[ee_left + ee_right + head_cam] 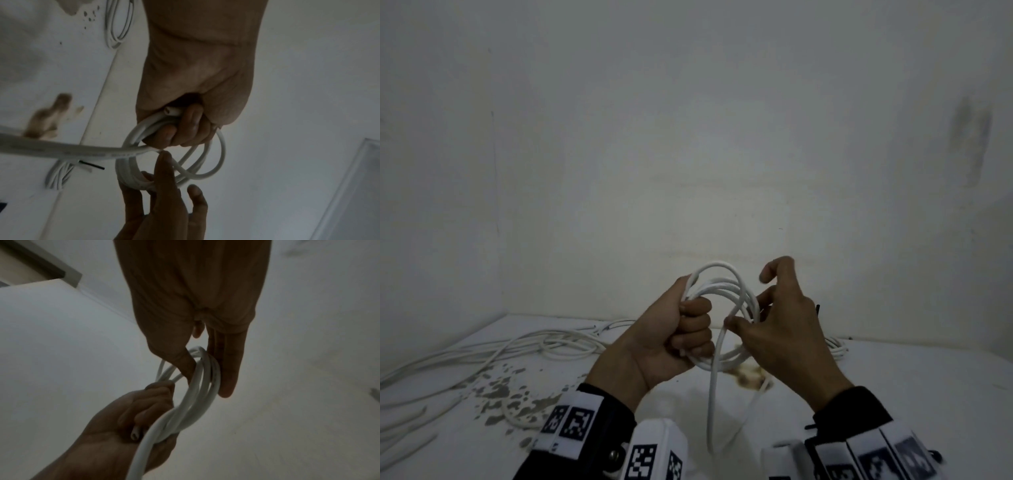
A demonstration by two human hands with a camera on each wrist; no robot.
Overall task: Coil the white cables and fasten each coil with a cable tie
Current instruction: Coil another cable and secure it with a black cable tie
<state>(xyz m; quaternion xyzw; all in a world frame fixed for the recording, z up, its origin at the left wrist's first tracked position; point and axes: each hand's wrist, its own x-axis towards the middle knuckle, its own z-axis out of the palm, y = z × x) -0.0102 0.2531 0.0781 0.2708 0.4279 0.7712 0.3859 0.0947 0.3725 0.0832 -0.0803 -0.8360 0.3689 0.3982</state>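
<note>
A white cable coil of several loops is held upright above the table. My left hand grips its left side in a fist, with a cut cable end poking out by the palm. My right hand pinches the coil's right side between thumb and straight fingers, index finger raised. The loose tail hangs from the coil down to the table. A black cable tie sticks up behind my right hand.
Loose white cables sprawl over the left of the white table. A tied coil lies at the back right, partly hidden by my right hand. Grey flecks and a brown stain mark the tabletop. Walls close off the back and left.
</note>
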